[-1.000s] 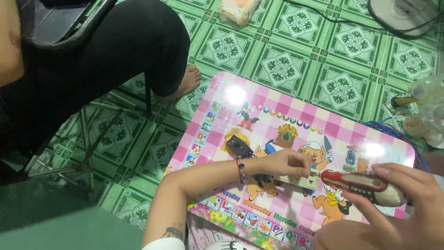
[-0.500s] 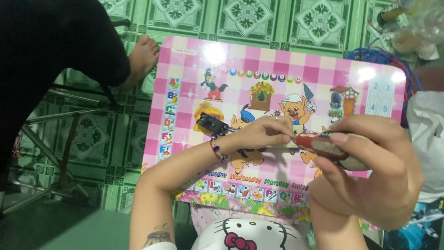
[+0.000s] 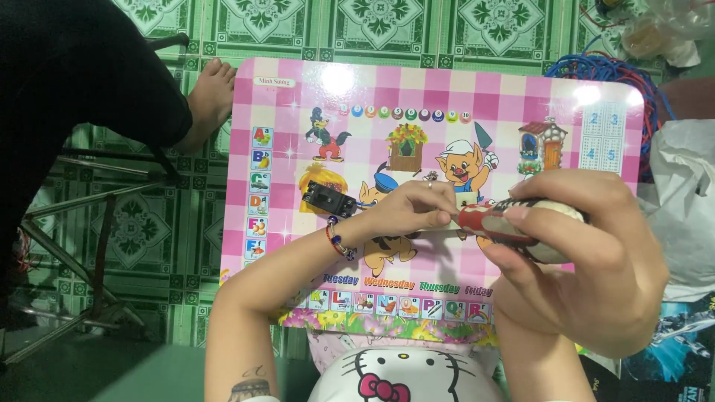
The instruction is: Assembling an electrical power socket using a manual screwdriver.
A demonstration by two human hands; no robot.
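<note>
Right hand (image 3: pixel 588 260) has closed in, screwdriver (image 3: pixel 514 222) tip now at left hand (image 3: pixel 413 208), which pinches a small part on worktop (image 3: pixel 447 97).

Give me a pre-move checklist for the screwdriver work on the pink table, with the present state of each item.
1. Right hand grips the screwdriver by its handle: ok.
2. Left hand steadies the work at the tool's tip: ok, fingers pinch right beside it.
3. Tip seated on the small part: cannot tell, the fingers hide it.
4. Black part lies flat on the table, apart from both hands: ok.
5. Blue wires at the far right edge stay off the work spot: ok.
6. Another person's foot is close to the table's left corner: not ok.
</note>
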